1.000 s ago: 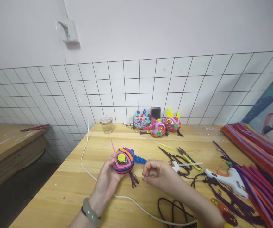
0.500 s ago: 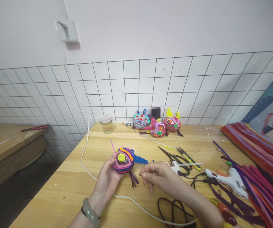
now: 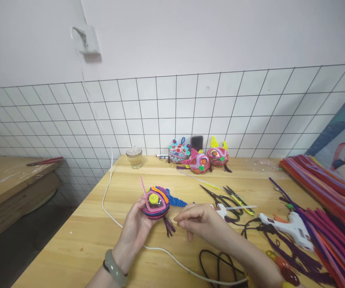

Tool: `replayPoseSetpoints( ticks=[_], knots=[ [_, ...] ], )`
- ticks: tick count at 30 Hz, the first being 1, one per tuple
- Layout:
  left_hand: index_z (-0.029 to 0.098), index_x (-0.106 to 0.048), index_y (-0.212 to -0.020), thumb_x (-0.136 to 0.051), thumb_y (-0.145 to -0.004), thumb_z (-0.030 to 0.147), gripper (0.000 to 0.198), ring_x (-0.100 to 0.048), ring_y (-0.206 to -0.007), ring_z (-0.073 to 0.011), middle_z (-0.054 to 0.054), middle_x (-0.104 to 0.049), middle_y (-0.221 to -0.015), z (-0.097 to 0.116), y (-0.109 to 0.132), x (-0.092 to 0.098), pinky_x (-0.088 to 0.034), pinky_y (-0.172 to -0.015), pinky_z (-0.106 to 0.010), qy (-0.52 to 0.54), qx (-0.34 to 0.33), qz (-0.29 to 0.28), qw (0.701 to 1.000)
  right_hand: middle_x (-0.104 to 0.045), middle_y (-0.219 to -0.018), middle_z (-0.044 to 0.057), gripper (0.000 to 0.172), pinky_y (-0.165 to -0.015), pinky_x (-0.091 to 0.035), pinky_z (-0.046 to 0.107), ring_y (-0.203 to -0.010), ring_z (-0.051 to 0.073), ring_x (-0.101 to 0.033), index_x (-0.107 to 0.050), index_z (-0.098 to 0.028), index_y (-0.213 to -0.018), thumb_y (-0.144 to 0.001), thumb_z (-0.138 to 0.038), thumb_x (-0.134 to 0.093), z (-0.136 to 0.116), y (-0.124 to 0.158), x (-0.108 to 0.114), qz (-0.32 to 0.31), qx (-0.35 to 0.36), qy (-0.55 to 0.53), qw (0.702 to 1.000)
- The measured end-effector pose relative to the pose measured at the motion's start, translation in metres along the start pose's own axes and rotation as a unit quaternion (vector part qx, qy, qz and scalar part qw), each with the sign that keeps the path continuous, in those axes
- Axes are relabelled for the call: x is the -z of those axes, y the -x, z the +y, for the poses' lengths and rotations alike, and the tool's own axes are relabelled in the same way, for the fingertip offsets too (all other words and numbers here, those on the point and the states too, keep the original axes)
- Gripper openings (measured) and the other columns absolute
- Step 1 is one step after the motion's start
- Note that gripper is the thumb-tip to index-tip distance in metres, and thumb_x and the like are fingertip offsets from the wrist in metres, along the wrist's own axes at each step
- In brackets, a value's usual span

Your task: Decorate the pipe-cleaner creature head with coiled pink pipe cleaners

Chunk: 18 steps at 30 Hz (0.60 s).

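Observation:
My left hand (image 3: pixel 136 224) is closed around a round ornament (image 3: pixel 162 208) wound in purple, pink, blue and orange pipe cleaner. A yellow coil forms the middle of its eye, framed by a pink strip whose loose end sticks up. From its right side juts a blue wrapped spike (image 3: pixel 177 201), and a dark purple tassel (image 3: pixel 169 227) hangs below. Just right of the tassel, apart from the ornament, my right hand (image 3: pixel 200 220) has its fingertips pinched together. Whatever they hold, if anything, is too small to make out.
Three similar ornaments (image 3: pixel 198 161) stand against the tiled wall, with a glass jar (image 3: pixel 134 157) to their left. Black scissors (image 3: pixel 222 200), a white glue gun (image 3: pixel 292 228) and pipe cleaner bundles (image 3: pixel 325 192) lie on the right. A white cable (image 3: pixel 172 256) crosses the table's front.
My right hand has shifted very slightly left. The left hand and the ornament have hardly moved.

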<state>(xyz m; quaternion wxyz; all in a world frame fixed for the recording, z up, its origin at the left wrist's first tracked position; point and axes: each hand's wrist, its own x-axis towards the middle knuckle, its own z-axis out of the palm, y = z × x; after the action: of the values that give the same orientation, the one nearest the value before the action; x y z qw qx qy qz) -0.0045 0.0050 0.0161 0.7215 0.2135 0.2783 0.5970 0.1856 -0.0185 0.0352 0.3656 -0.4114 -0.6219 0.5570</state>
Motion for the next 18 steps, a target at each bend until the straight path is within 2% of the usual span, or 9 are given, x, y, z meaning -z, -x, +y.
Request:
replayPoseSetpoints(
  ticks=[4, 8, 13, 15, 18],
  knots=[
    [0.012, -0.067, -0.088, -0.054, -0.080, 0.017, 0.016, -0.064, -0.084, -0.0232, -0.011, -0.071, -0.093, -0.0001, 0.0012, 0.0002, -0.053, -0.075, -0.038, -0.002, 0.002, 0.000, 1.000, -0.057, -0.051, -0.003, 0.025, -0.044, -0.038, 0.020, -0.040, 0.007, -0.051, -0.068, -0.015, -0.065, -0.067, -0.040, -0.071, 0.0026, 0.0006, 0.0006, 0.001, -0.032, 0.010, 0.999],
    [0.013, -0.068, -0.085, -0.053, -0.080, 0.017, 0.015, -0.064, -0.082, -0.0228, -0.010, -0.071, -0.090, -0.0002, 0.0014, -0.0005, -0.053, -0.073, -0.039, -0.002, -0.003, -0.002, 1.000, -0.054, -0.046, -0.003, 0.035, -0.042, -0.036, 0.019, -0.040, 0.007, -0.048, -0.062, -0.016, -0.053, -0.075, -0.044, -0.064, -0.0027, 0.0029, 0.0017, 0.006, -0.024, 0.018, 1.000],
    [0.013, -0.068, -0.084, -0.053, -0.081, 0.015, 0.015, -0.063, -0.078, -0.0204, -0.009, -0.071, -0.087, -0.0002, 0.0007, 0.0000, -0.054, -0.070, -0.036, 0.003, -0.001, 0.003, 1.000, -0.063, -0.064, -0.002, 0.020, -0.057, -0.046, 0.022, -0.059, 0.011, -0.059, -0.065, -0.017, -0.071, -0.069, -0.037, -0.070, -0.0049, 0.0005, 0.0014, 0.021, 0.008, -0.012, 1.000],
    [0.013, -0.068, -0.085, -0.053, -0.081, 0.015, 0.015, -0.063, -0.079, -0.0206, -0.009, -0.071, -0.088, -0.0005, 0.0007, 0.0003, -0.054, -0.071, -0.036, 0.005, 0.000, 0.003, 1.000, -0.066, -0.071, 0.000, 0.019, -0.063, -0.048, 0.023, -0.067, 0.013, -0.061, -0.065, -0.018, -0.072, -0.066, -0.035, -0.072, -0.0026, -0.0011, 0.0007, 0.025, 0.011, -0.015, 0.999],
    [0.013, -0.067, -0.085, -0.054, -0.080, 0.015, 0.014, -0.063, -0.081, -0.0217, -0.009, -0.071, -0.089, -0.0011, 0.0008, 0.0006, -0.053, -0.073, -0.038, 0.008, -0.001, 0.001, 1.000, -0.067, -0.070, 0.000, 0.018, -0.065, -0.049, 0.025, -0.067, 0.014, -0.062, -0.066, -0.018, -0.071, -0.066, -0.034, -0.072, 0.0002, -0.0020, 0.0000, 0.024, 0.007, -0.013, 1.000]
  ],
)
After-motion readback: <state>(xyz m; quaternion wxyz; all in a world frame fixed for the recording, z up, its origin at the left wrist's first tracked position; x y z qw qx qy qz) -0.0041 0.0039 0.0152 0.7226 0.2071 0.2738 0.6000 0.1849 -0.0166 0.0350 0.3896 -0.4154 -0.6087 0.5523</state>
